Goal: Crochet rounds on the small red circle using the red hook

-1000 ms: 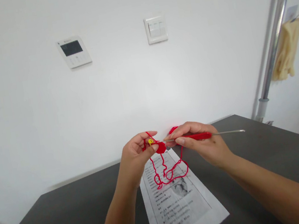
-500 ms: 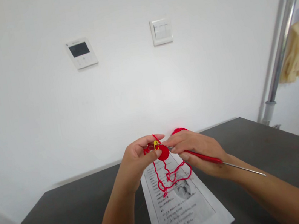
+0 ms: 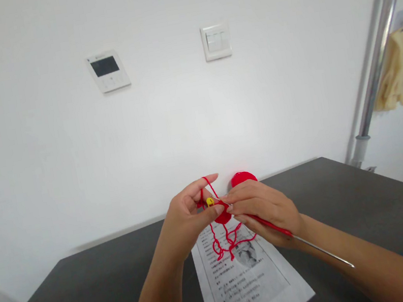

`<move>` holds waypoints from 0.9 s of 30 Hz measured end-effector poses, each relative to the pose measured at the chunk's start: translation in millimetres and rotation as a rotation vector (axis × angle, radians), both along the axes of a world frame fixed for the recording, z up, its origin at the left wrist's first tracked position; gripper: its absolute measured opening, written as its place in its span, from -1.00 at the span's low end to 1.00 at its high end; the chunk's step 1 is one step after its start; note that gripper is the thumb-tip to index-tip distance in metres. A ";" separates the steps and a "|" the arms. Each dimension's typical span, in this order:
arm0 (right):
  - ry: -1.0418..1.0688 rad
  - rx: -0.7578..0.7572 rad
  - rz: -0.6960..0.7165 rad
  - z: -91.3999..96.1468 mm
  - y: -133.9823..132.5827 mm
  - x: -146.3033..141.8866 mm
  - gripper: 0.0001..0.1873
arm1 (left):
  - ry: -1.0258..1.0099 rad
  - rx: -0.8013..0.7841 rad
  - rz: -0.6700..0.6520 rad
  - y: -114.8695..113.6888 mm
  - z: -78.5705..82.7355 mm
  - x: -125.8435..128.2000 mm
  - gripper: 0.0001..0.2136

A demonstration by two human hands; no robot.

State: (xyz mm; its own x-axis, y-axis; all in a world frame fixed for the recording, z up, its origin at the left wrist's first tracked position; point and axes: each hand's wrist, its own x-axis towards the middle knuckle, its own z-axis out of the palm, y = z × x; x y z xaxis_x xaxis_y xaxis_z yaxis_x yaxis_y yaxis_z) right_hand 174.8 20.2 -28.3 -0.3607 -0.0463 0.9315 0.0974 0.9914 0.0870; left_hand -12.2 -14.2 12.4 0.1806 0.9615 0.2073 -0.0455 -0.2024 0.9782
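Between the thumb and fingers of my left hand (image 3: 188,212) is a small round red crochet piece (image 3: 221,215). Red yarn (image 3: 210,186) loops over my raised left index finger. A yellow stitch marker (image 3: 210,201) hangs at the edge of the piece. My right hand (image 3: 263,207) grips a crochet hook (image 3: 271,224) with a red handle and long metal shaft; its working tip meets the piece, partly hidden by my fingers. Loose yarn strands dangle below, over a printed sheet (image 3: 256,291).
A red yarn ball (image 3: 244,178) sits behind my right hand, near the wall. The dark table (image 3: 105,291) carries the sheet. On the wall are a control panel (image 3: 109,71) and switches (image 3: 216,42). Yellow gloves (image 3: 398,66) hang beside a metal pole (image 3: 379,59) at right.
My left index finger has lifted, stretching the yarn. The hook's rear end has swung down and left. The marker has tilted, and more of the yarn ball shows.
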 end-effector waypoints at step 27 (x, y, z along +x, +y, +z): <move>0.016 -0.194 0.106 14.1 -12.7 4.3 -0.85 | -0.332 -0.158 -0.361 4.2 -5.0 -0.3 -0.54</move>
